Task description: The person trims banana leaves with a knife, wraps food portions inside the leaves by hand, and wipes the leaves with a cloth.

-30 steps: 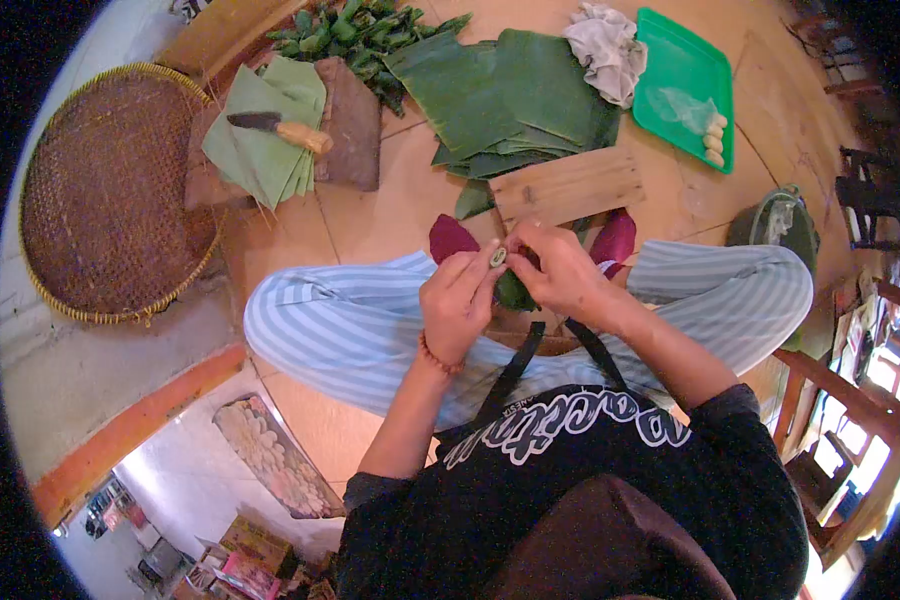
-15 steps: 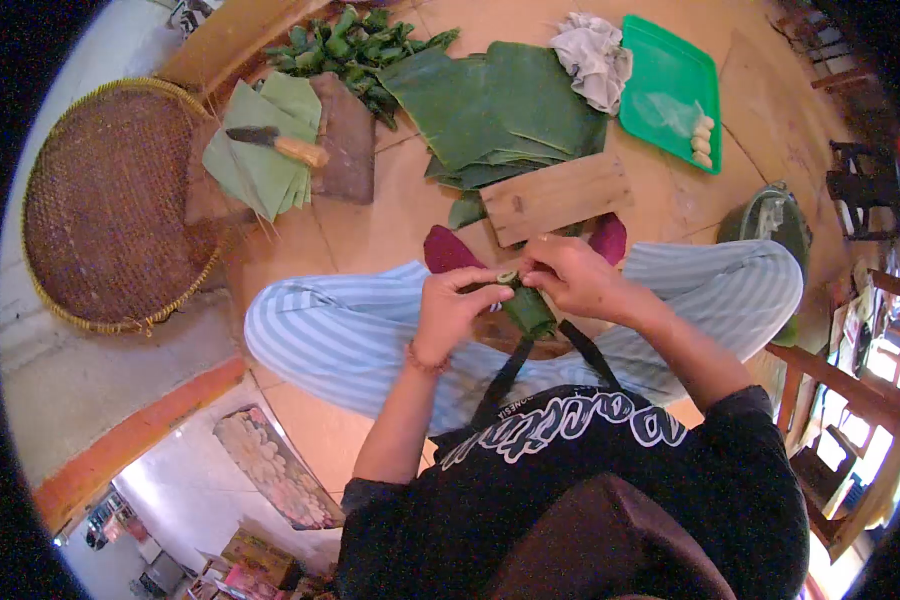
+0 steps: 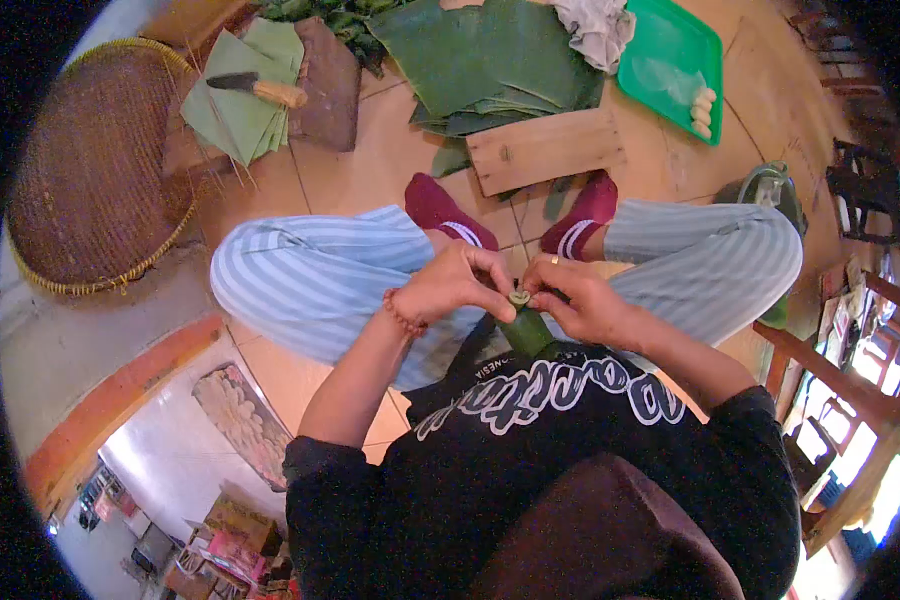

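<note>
A green banana-leaf roll point(image 3: 526, 330) stands close to my shirt, its folded pale end facing up and away from me. My left hand point(image 3: 457, 284), with a beaded bracelet at the wrist, pinches the left side of that end between thumb and fingers. On the other side my right hand point(image 3: 582, 300), wearing a ring, closes its thumb and fingertips on the same end. What lies inside the roll is hidden. Ahead of my feet, a wooden block point(image 3: 547, 150) rests against a stack of cut banana leaves point(image 3: 500, 65).
At the upper left, a knife point(image 3: 258, 89) lies on leaf sheets point(image 3: 232, 125) over a wooden board point(image 3: 325, 90). A round woven tray point(image 3: 100, 170) is at far left. Upper right are a crumpled cloth point(image 3: 595, 30) and a green tray point(image 3: 660, 65) with several pale pieces point(image 3: 703, 112).
The leaf roll has come nearer my body and tipped more upright, with both hands still at its end. My view has shifted down, showing more of my socked feet.
</note>
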Demonstrator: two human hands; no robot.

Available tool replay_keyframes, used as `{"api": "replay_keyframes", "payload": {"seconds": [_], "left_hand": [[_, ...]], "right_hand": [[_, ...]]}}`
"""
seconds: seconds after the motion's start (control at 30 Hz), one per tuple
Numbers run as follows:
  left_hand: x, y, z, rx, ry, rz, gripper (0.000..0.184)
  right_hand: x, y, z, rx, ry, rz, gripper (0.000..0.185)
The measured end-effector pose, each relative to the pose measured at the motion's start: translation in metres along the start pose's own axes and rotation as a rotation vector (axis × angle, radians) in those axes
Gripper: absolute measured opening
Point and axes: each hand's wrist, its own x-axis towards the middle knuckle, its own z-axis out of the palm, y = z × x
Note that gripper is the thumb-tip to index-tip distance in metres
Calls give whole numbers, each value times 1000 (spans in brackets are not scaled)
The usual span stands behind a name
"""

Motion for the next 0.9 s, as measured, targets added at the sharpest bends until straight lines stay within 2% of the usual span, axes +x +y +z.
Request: {"api": "replay_keyframes", "payload": {"seconds": [0.13, 0.23, 0.33, 0.43, 0.5, 0.63, 0.9], "left_hand": [[-3, -3, 5, -37, 12, -60, 15], [-8, 3, 4, 111, -9, 71, 15], [-6, -5, 4, 48, -57, 152, 15], [-4, -2, 2, 49, -99, 77, 15], [-2, -2, 2, -6, -120, 99, 13], [-1, 2, 0, -89, -164, 57, 10], [4, 8, -2, -52, -245, -45, 9]], "right_hand": [[-7, 3, 7, -76, 50, -22, 13], [-9, -10, 5, -40, 10, 34, 13], [-13, -14, -3, 51, -44, 58, 13], [-15, -13, -5, 0, -37, 53, 13], [-16, -13, -1, -106, -23, 39, 13], [-17, -9, 3, -104, 8, 0, 13], [-19, -5, 16, -157, 49, -15, 16]]}}
